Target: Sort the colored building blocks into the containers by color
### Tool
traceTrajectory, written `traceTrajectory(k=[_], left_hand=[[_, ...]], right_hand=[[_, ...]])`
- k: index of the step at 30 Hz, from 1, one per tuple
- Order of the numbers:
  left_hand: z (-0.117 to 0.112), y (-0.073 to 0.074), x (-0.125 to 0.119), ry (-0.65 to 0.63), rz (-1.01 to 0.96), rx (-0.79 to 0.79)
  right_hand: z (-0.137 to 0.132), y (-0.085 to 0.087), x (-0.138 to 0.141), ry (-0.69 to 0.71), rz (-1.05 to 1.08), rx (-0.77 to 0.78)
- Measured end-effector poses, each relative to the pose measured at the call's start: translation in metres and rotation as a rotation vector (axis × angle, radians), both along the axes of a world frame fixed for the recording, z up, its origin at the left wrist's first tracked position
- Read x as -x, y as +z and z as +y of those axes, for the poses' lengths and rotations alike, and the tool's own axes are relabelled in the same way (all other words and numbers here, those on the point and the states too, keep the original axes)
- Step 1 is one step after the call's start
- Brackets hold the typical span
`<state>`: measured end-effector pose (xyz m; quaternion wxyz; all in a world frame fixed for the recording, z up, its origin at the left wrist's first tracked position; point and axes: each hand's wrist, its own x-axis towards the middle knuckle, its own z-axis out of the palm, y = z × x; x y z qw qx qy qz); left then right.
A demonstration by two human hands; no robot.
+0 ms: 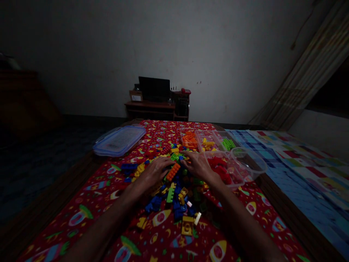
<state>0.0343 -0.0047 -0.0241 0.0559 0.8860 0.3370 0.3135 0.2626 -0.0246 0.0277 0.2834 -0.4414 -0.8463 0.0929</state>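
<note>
My left hand (156,169) is over the left of a heap of toy building bricks (178,189). Its fingers and thumb close on the ends of an orange brick (173,172). Across from it, my right hand (195,163) reaches into the heap from the right, with its fingers spread and nothing plainly held. A bright green brick (175,157) lies between the fingertips of both hands. Blue, yellow and green bricks surround them, and a yellow brick (187,225) sits at the near edge. Dim light blurs the small pieces under the fingers.
A clear divided box at right holds orange bricks (189,138), yellow bricks (208,143), light green bricks (228,144) and red bricks (220,169). Beside it is a round clear tub (248,162). A blue-rimmed lid (120,141) lies at left on the red patterned cloth (89,194).
</note>
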Motion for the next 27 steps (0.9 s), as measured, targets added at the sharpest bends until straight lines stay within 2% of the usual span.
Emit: traceTrajectory(k=[3,6,8,11,13,16,18,20,23,27], left_hand=[[-0.008,0.013,-0.002,0.076,0.026,0.041],[-0.011,0.036,0.001,0.129,0.002,0.072],[-0.011,0.054,0.009,0.206,-0.022,0.089],[-0.006,0.076,0.036,0.389,-0.012,0.158],[-0.003,0.084,0.063,0.525,-0.009,0.232],[0.002,0.079,0.110,0.623,-0.004,0.382],[0.006,0.067,0.134,0.606,0.014,0.527],[0.008,0.054,0.146,0.575,0.003,0.686],[0.009,0.039,0.143,0.546,-0.088,0.857],[0.008,0.033,0.121,0.579,-0.209,0.829]], right_hand=[[-0.005,-0.005,0.004,0.039,-0.111,0.037],[-0.006,-0.009,0.003,0.045,-0.145,0.082],[-0.004,-0.012,0.001,0.016,-0.106,0.054],[0.000,-0.014,-0.001,0.009,-0.005,-0.002],[0.001,-0.014,0.000,0.012,0.047,-0.024],[0.001,-0.012,0.002,0.015,0.093,-0.023],[0.001,-0.010,0.004,0.018,0.114,-0.009],[0.000,-0.009,0.005,0.017,0.127,0.000],[0.002,-0.011,0.004,0.000,0.124,0.015],[0.005,-0.014,0.003,-0.023,0.119,0.074]])
